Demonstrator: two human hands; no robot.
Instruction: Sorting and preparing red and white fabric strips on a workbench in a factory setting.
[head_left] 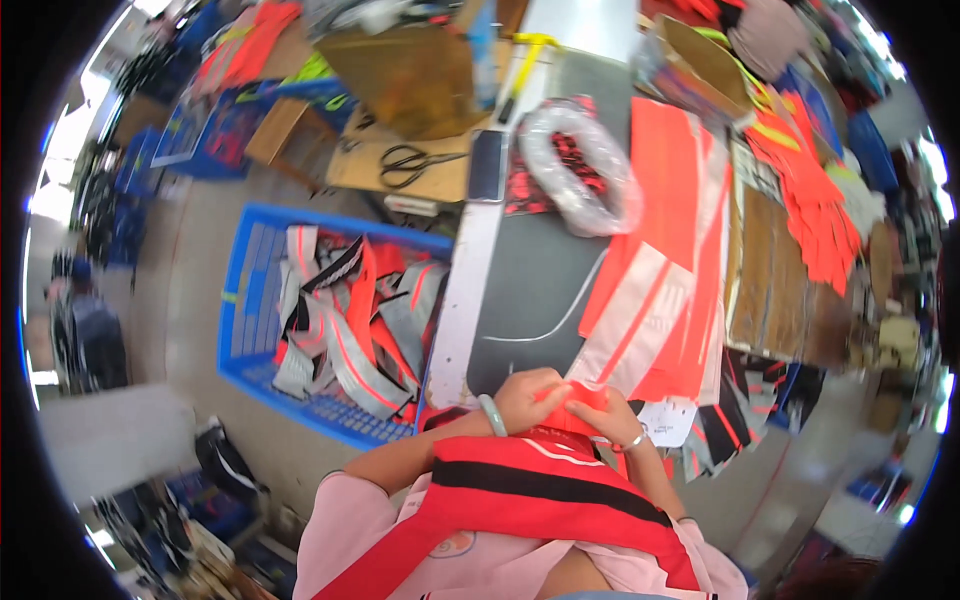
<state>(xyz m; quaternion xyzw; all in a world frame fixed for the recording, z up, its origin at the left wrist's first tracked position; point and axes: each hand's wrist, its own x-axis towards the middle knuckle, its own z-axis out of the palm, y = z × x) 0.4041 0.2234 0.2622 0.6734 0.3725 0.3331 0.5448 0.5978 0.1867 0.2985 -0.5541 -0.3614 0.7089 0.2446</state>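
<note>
— Cluttered sewing workshop, seen from above: a dark grey worktable [530, 270] with orange fabric pieces with grey reflective strips [660, 270] stacked along its right side, scissors [415, 163] and a phone [488, 165] at the far end, and a blue crate [250, 300] of offcut strips on the floor to the left.

— And the hands?

— Both sit at the near edge of the table, close together on a folded red-orange cloth piece [580, 398]. The left hand [528, 398], with a pale green bangle on its wrist, has its fingers curled down and pinches the cloth's left end. The right hand [610, 415], with a thin bracelet, is likewise closed on the right end — thumb and fingers pressed onto the fabric, not spread.

— What could go wrong, in your view?

— The cloth is thin and slippery-looking; if either pinch loosens, I'd judge that the fold could slide out of line. The red and black striped garment [540, 490] draped over the person's lap lies just beside the hands, so it may get caught up with the piece. The nearby stack also overhangs the table edge, and a stray elbow might drag it off.
</note>
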